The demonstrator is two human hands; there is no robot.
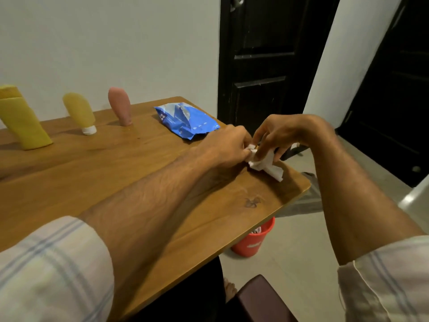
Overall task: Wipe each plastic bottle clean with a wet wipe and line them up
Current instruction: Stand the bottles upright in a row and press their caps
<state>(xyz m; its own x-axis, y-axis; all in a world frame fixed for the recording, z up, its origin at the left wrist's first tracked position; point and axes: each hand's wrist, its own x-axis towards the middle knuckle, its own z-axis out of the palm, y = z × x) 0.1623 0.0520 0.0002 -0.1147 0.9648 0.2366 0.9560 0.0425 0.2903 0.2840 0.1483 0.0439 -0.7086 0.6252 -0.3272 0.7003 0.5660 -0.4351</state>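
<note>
- Wooden table (144, 182) carries everything; three plastic bottles stand in a row along its far edge, well apart from each other.
- Large yellow bottle (23, 122) stands at the far left, leaning. The small yellow bottle (80, 112) rests on its white cap, and the pink bottle (120, 105) stands next along.
- Blue wipe pack (185, 120) lies near the far right corner. Its white print is too small to read.
- White wet wipe (267, 165) sits crumpled at the right edge, partly on the wood.
- Left hand (227, 145) has curled fingers pinching one end of the wipe.
- Right hand (283, 133) arches over it, fingertips gripping the wipe.
- Red bucket (253, 240) stands on the floor below the right edge, its white label blurred.
</note>
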